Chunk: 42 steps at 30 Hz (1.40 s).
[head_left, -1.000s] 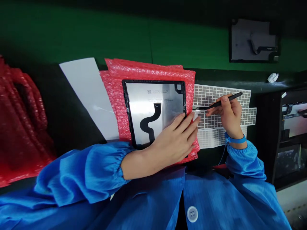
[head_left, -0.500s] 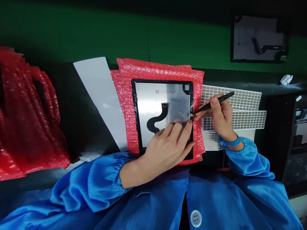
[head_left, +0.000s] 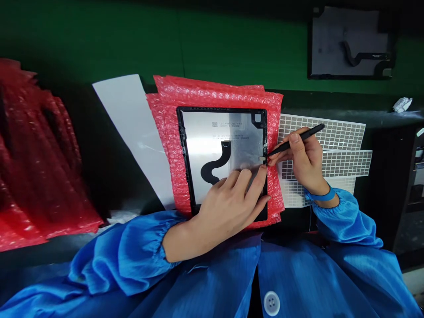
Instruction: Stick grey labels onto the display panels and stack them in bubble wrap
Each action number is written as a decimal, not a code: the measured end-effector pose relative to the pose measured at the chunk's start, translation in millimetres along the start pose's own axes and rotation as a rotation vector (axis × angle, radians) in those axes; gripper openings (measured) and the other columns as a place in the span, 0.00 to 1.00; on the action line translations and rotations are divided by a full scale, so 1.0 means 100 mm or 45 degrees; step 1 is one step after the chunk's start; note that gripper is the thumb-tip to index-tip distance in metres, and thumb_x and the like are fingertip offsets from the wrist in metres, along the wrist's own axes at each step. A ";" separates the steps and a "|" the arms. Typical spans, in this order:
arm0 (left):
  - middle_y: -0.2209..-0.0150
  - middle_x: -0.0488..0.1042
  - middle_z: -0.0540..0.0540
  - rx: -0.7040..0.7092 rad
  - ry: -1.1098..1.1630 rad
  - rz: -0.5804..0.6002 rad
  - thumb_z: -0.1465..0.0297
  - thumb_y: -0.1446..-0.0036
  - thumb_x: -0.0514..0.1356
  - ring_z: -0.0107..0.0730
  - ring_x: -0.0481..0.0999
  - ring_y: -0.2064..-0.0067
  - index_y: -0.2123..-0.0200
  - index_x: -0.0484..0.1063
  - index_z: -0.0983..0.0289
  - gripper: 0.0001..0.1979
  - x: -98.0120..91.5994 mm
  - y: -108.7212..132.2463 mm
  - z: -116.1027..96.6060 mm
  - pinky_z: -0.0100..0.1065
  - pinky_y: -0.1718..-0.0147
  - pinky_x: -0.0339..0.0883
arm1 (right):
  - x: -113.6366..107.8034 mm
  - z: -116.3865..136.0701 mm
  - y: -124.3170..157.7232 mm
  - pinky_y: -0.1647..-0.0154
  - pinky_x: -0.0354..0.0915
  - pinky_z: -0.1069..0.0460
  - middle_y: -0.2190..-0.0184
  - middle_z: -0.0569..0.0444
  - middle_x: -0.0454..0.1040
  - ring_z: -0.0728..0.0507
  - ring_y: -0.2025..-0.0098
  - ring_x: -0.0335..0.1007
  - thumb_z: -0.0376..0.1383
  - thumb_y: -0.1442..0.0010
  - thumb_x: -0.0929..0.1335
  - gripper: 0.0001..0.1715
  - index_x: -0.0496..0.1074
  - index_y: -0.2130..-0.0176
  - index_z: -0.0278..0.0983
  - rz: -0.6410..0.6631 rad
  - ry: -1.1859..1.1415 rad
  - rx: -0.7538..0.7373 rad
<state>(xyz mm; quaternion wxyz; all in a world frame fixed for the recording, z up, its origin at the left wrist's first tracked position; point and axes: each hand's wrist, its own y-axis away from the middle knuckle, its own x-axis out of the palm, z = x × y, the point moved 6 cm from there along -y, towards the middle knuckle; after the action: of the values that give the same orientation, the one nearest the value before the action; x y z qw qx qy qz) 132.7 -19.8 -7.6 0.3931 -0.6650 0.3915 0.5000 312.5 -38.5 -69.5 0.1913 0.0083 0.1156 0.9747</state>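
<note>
A screen panel with a silver back (head_left: pixel 205 128) and a black frame lies on red bubble wrap (head_left: pixel 215 91). A curved black flex cable (head_left: pixel 218 161) rests on the panel. My left hand (head_left: pixel 232 196) lies over the panel's lower right part, fingers spread, with fingertips at the right edge. In my right hand (head_left: pixel 304 157) is a slim black tool (head_left: pixel 298 139), held like a pen. Its tip is at the right edge of the panel, beside a small light tab (head_left: pixel 262 158). Whether the tip touches the tab cannot be made out.
Sheets of small grey labels (head_left: pixel 346 163) lie at the right. White paper (head_left: pixel 127 119) sticks out left of the wrap. More red bubble wrap (head_left: pixel 43 168) is at the far left. Another panel (head_left: pixel 331 44) and a crumpled white scrap (head_left: pixel 402 104) are at the upper right.
The view has shifted slightly, so the far panel appears further left and higher. Both hands keep nearly the same pose at the panel, and the tool tip stays at the right edge.
</note>
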 end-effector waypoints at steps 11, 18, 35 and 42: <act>0.61 0.77 0.61 -0.034 -0.023 0.021 0.58 0.25 0.55 0.42 0.81 0.63 0.31 0.65 0.79 0.32 0.04 0.00 0.03 0.38 0.76 0.71 | 0.01 -0.02 -0.01 0.73 0.81 0.48 0.74 0.60 0.78 0.43 0.73 0.83 0.65 0.30 0.66 0.26 0.65 0.58 0.48 0.006 0.025 0.003; 0.58 0.79 0.64 -0.058 -0.033 0.128 0.55 0.25 0.54 0.42 0.82 0.63 0.30 0.66 0.76 0.34 0.11 -0.02 0.06 0.36 0.76 0.70 | -0.03 -0.01 -0.05 0.71 0.81 0.48 0.72 0.58 0.80 0.42 0.67 0.86 0.68 0.31 0.64 0.29 0.65 0.56 0.48 -0.036 0.046 0.017; 0.34 0.76 0.71 0.575 -0.069 0.256 0.66 0.31 0.64 0.58 0.73 0.30 0.35 0.76 0.75 0.26 0.35 0.23 -0.59 0.54 0.29 0.65 | -0.53 -0.43 0.85 0.68 0.83 0.47 0.70 0.58 0.81 0.42 0.68 0.86 0.56 0.25 0.67 0.17 0.67 0.53 0.47 -0.233 0.106 -0.053; 0.33 0.75 0.70 0.576 -0.128 0.186 0.77 0.30 0.58 0.56 0.75 0.32 0.39 0.78 0.75 0.19 0.32 0.28 -0.56 0.53 0.32 0.70 | -0.60 -0.41 0.86 0.69 0.81 0.48 0.68 0.58 0.82 0.44 0.68 0.86 0.56 0.25 0.67 0.17 0.68 0.52 0.47 -0.280 0.184 -0.096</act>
<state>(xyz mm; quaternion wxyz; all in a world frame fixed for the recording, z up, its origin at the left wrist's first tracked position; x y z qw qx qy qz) 133.4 -86.0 -32.2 0.5136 -0.5043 0.5206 0.4593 333.5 -147.5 -88.1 0.2885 -0.0819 0.0926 0.9495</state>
